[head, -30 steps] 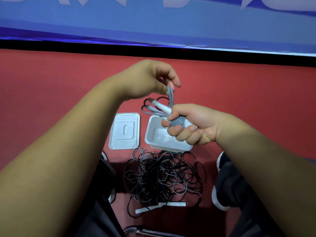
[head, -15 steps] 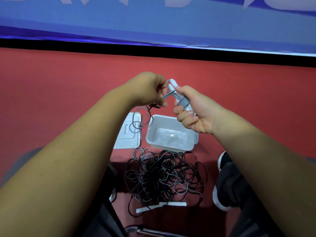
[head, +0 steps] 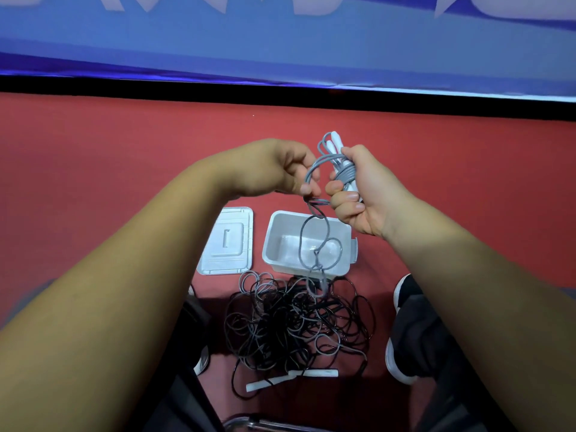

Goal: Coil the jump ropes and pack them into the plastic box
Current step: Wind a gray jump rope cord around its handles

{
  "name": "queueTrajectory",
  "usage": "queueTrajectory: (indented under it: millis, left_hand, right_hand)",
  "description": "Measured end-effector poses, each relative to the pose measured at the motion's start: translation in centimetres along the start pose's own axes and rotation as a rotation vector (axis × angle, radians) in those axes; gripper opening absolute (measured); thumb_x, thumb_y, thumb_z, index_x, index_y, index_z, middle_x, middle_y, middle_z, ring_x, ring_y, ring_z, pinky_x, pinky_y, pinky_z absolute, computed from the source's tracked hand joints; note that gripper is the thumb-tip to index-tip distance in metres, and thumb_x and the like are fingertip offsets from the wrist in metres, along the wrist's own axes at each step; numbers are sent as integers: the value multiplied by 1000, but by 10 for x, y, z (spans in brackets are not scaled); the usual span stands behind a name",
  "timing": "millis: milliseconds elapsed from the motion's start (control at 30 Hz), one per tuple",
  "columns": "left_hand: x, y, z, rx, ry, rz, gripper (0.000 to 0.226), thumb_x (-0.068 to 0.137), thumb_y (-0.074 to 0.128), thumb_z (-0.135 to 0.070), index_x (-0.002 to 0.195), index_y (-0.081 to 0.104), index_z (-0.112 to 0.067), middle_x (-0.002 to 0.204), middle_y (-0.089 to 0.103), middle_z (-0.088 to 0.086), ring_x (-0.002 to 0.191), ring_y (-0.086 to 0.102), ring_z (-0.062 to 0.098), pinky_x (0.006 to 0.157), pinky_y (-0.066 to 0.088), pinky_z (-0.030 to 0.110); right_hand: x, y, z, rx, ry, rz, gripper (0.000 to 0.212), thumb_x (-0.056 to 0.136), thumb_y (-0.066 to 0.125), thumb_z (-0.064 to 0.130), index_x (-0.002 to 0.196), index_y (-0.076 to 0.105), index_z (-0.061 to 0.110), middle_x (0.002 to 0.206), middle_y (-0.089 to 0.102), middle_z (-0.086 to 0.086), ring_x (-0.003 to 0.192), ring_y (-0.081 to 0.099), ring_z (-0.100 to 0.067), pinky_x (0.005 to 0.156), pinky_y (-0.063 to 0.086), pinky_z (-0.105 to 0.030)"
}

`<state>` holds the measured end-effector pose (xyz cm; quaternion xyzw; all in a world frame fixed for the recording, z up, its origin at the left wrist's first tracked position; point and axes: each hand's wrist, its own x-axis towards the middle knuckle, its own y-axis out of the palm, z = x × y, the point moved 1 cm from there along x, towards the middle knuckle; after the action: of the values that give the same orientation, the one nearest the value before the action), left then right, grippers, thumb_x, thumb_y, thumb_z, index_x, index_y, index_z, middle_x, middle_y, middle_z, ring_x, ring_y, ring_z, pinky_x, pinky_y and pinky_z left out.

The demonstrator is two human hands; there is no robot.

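view: head, wide-angle | mount: on the person's head | facing: forward and down at the floor (head: pixel 93 182) | range: near, left hand (head: pixel 274 169) and right hand (head: pixel 364 194) mid-frame

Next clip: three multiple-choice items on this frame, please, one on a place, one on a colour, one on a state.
1. Relative to the box, the lid lies: A on top; B on the floor, to its left; C underneath.
2. The rope in the right hand is: A grey; B yellow; C green.
3. The box is: A closed; B open, no coil inside; C full of coils.

B: the lid lies flat beside the box. A: the rope wound round the white handles is grey. B: its bare bottom shows.
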<state>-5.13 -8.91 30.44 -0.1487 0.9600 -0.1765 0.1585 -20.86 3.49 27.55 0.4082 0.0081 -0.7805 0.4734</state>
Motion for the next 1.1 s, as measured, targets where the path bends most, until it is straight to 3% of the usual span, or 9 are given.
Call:
queueTrajectory:
  millis: [100,200,400,533,700,767,867,967,1100]
  left_hand:
    - [0,3,7,47,-61,69,26,92,68,12,107,65,-8,102,77,18,90,75,16,83,60,27]
    - [4,7,12,217,-147,34,14,92,76,-4,103,71,-13,86,77,6,70,69,7,67,56,26]
    - [12,16,9,455,-181,-167,17,104,58,-20,103,73,-12,72,76,3,56,71,18,56,59,30]
    - [11,13,12,186,-162,-278,22,107,59,-23,96,64,-4,82,79,10,79,76,36,71,64,47]
    - [6,-1,6,-55,-67,-222,8,100,63,1,102,64,-7,96,80,6,93,72,18,76,55,29]
    - [3,-3,9,40,-92,-127,25,94,61,13,103,63,-10,97,79,3,93,72,12,81,56,23]
    - [5,0,19,413,-172,-138,25,93,65,3,95,60,-21,87,75,-7,76,67,0,76,51,26]
    - [10,8,33,710,-277,-178,2,103,55,-23,104,54,-22,100,72,4,91,64,24,79,48,34]
    - [16,18,44,699,-410,-130,19,106,48,-35,113,50,-17,104,70,9,95,61,32,83,47,38]
  right_hand:
    - [-3,-1,7,-27,3,30,25,96,55,43,90,47,20,67,42,3,44,21,-5,33,12,-16]
    - [-9,0,12,-49,21,113,19,96,54,37,96,46,20,67,41,3,45,18,-4,34,11,-16]
    - [-11,-1,16,-29,-1,133,18,95,51,33,89,44,19,68,38,4,46,17,-4,34,11,-16]
    - [-8,-9,21,25,-29,61,17,96,50,31,90,48,16,65,39,4,44,18,-4,33,13,-16]
    - [6,-23,20,117,-44,-49,15,93,54,29,100,44,20,67,43,3,44,21,-5,32,17,-18]
    - [9,-24,19,126,-46,-60,15,94,54,29,100,44,20,67,43,2,44,21,-5,31,18,-18]
    - [9,-19,17,115,-58,-45,15,94,55,29,103,45,21,67,44,3,46,21,-5,32,17,-18]
    - [5,-17,26,188,-129,-25,15,97,54,31,100,43,22,66,43,3,47,20,-5,32,16,-17]
    - [2,-23,35,299,-182,-6,18,97,53,33,93,39,22,66,42,4,46,21,-5,33,16,-19]
